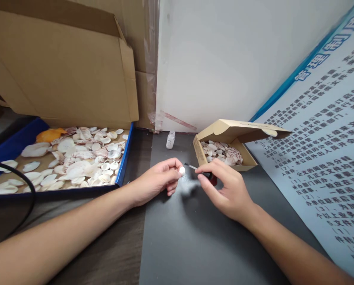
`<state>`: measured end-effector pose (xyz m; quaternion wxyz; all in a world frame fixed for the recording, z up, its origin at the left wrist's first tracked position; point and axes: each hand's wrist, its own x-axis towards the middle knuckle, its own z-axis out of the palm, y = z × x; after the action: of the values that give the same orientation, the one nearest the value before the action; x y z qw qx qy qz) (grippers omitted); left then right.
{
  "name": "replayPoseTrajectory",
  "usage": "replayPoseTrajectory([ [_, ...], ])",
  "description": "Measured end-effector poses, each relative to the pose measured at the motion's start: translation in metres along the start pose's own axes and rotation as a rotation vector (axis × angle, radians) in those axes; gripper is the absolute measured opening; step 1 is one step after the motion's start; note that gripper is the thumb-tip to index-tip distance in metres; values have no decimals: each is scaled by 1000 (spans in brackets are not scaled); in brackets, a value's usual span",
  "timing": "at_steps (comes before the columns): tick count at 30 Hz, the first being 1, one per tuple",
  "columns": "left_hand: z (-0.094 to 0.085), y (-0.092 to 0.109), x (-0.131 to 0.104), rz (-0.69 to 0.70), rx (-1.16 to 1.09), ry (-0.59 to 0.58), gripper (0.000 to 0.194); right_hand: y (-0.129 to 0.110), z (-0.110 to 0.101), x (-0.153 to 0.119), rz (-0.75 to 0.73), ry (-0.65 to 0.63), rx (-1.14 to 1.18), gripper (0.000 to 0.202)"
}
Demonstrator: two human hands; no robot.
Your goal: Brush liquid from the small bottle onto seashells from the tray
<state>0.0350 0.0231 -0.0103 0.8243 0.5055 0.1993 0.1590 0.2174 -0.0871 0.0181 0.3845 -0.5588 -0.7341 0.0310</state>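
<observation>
Left hand (165, 176) pinches white bit (182, 170). Right hand (227, 186) holds thin tool (191, 166), long way pointing left, tip just right of bit. Touching? Can't tell.

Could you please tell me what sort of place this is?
Probably an indoor workplace, perhaps an office corner: a printed notice on the right, a grey work surface, and an open box of shells on the left.

- We see soft, fairly even light, pale across the white panel (212, 59), dimmer at far left.
- We find a soft-edged shadow on the gray mat (177, 245) beside the right hand (226, 188).
- We notice wide-angle stretching toward the poster's edge (352, 158).
- We cannot read the blurred label on the bottle (170, 140).
</observation>
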Motion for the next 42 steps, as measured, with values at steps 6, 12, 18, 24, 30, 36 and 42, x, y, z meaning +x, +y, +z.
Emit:
replayPoseTrajectory([
  [6,0,-1,0,7,-1,5,20,-1,0,-1,-63,-33,48,12],
  [12,-1,-1,0,6,21,-1,19,-1,-1,-1,-24,-7,19,10],
  [18,0,0,0,9,9,1,17,-1,-2,-1,-25,-45,18,9],
  [24,0,-1,1,5,-5,8,15,-2,-2,-1,-65,-66,54,10],
  [30,2,1,0,-10,-6,16,14,-2,-2,-1,-25,-32,18,9],
  [36,2,1,0,-15,-18,27,12,-3,-2,-1,-33,-55,24,10],
  [42,1,1,1,-20,-33,24,10,-3,-4,0,-67,-69,29,12],
])
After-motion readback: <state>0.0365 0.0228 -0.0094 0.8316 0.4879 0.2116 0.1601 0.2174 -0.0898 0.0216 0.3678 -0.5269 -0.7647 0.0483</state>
